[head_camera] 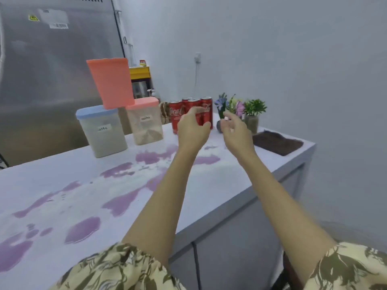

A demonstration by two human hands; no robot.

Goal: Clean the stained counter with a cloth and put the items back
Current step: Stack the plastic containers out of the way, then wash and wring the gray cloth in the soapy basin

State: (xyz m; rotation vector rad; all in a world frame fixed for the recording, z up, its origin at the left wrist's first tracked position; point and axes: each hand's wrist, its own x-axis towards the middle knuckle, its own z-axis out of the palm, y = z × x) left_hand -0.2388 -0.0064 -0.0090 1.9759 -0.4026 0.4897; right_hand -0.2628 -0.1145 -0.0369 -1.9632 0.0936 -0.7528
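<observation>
Up at about 12 o'clock on the white tabletop (219,185), a cluster of four red Coca-Cola cans (189,114) stands upright, long axes vertical, logos turned toward the camera. The left hand (193,127) reaches in front of them, its grip half open with fingers curled toward the nearest cans and thumb out to the right; whether it touches a can I cannot tell, and it has hold of nothing that shows. The right hand (235,128) hangs just beside it at 1 o'clock, fingers loosely spread and slightly bent, its grip likewise open and empty, above the tabletop in front of the small flower pots (240,109). A dark brown cloth (277,144) lies flat at 2 o'clock near the tabletop's far right corner, its long axis running from the 11 o'clock side to the 4 o'clock side, well apart from both hands. Purple stains (117,204) spread in patches over the tabletop from 7 o'clock up to about 12 o'clock, just short of the cans. At 10 to 11 o'clock stand two clear storage containers, a blue-lidded container (101,130) with a handwritten label and a pink-lidded container (144,122), both upright; an orange-pink container (111,82) rests tilted on top of them, its top leaning to the left. Behind them rises a stainless steel refrigerator (52,70). Floral sleeves (125,268) show at 6 o'clock.
</observation>
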